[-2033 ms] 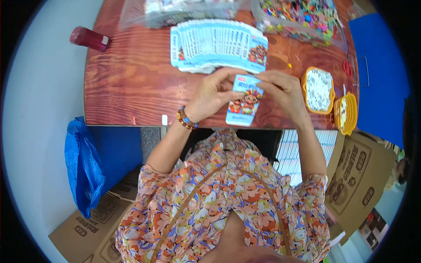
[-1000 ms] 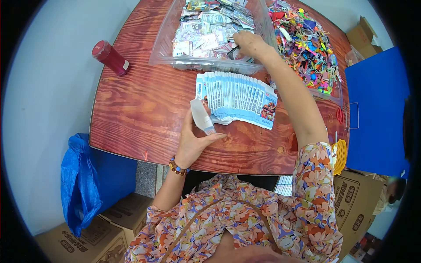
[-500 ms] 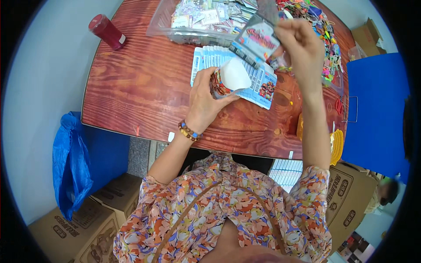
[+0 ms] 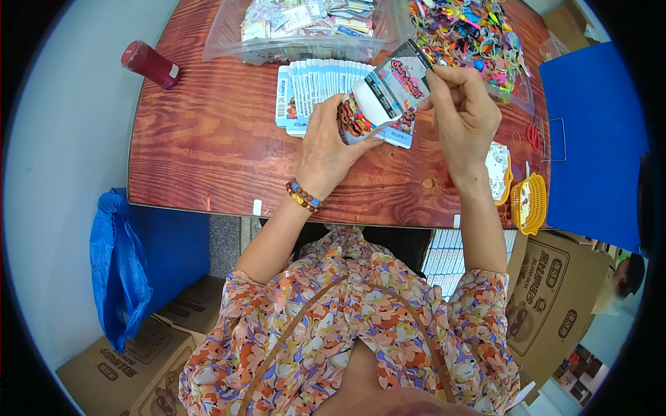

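Observation:
My left hand (image 4: 325, 149) is wrapped round a small printed box (image 4: 352, 119) whose white inside shows at its open top. Between the fingertips of my right hand (image 4: 466, 114) is a clear packet (image 4: 404, 78) with a dark band and pink printing. Its lower end meets the mouth of the box; how far it reaches inside I cannot tell. Beneath and behind my left hand lies a fanned row of flat light-blue cartons (image 4: 326, 82).
At the back stand a clear tub (image 4: 229, 43) of packets and a tray of colourful trinkets (image 4: 479, 41). A red bottle (image 4: 150, 64) is at the far left. To the right are yellow baskets (image 4: 528, 208), red scissors (image 4: 533, 136) and a blue chair (image 4: 593, 145).
My right hand has come down and brought the packet from above the cartons to the mouth of the box. My left hand still holds the box. The whole view has shifted slightly.

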The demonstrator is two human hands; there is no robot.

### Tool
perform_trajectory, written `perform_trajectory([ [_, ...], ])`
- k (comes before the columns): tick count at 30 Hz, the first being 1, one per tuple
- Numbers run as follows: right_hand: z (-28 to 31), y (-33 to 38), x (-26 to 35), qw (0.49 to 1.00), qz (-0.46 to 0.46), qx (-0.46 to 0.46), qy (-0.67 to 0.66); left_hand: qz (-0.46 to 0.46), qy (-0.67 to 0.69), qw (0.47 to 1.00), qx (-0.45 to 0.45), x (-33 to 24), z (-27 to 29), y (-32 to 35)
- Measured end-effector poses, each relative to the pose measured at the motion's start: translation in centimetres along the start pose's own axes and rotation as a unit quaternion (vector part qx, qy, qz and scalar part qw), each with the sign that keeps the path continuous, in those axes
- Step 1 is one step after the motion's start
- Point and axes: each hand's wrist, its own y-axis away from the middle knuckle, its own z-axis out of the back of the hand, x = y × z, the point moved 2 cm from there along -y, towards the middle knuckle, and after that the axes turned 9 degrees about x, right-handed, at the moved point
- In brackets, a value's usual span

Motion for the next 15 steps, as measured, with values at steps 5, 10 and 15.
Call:
perform_trajectory([
  [5,-0.4,1.7,-0.8,0.997,-0.057,0.027,-0.043,-0.019,-0.024,0.999,-0.010,-0.2,-0.3,-0.1],
  [10,-0.6,2.5,-1.0,0.985,0.029,0.065,0.157,-0.030,-0.033,0.999,0.003,-0.3,-0.5,-0.3],
  [15,-0.1,2.9,-1.6,0.973,0.070,0.118,0.185,-0.034,-0.049,0.998,0.010,0.1,-0.6,-0.5],
])
